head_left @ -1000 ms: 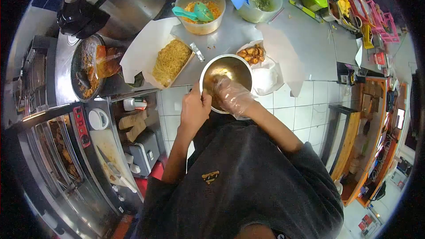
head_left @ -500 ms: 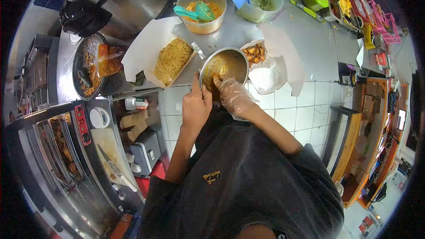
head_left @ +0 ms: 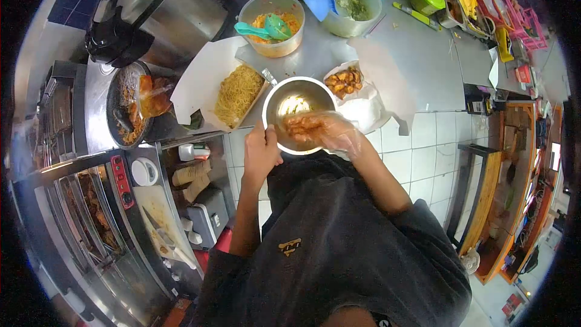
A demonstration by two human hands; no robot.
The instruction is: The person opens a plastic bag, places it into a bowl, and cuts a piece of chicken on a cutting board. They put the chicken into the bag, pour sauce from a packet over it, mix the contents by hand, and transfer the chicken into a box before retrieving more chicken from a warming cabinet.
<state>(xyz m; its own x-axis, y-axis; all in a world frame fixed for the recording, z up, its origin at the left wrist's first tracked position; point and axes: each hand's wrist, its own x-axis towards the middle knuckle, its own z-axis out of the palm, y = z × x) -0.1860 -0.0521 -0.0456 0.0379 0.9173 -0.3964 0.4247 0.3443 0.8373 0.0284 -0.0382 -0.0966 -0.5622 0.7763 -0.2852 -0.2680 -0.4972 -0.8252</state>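
A round metal bowl (head_left: 279, 100) with a pale rim tilts toward me at the counter's front edge. My left hand (head_left: 260, 151) is closed on its near left rim. My right hand (head_left: 321, 130), in a clear plastic glove, reaches over the near right rim into the bowl. Its fingers are brown with sauce and blurred, and I cannot tell whether they hold something. Just right of the bowl, glazed brown chunks of food (head_left: 345, 82) lie in a paper-lined box (head_left: 366, 109). To the left, a block of noodles (head_left: 241, 94) fills another open paper box (head_left: 203, 79).
Behind stand a tub of orange shredded food (head_left: 287, 11) with a green spoon and a tub of chopped greens (head_left: 363, 15) with a blue scoop. A dark pan (head_left: 115, 100) and a large steel cooker (head_left: 181, 18) are at left. A knife (head_left: 160, 230) lies on a board below.
The bowl has shifted slightly left and tilted toward me. My gloved right hand has risen from its bottom toward the near rim. My left hand has slid down its left side.
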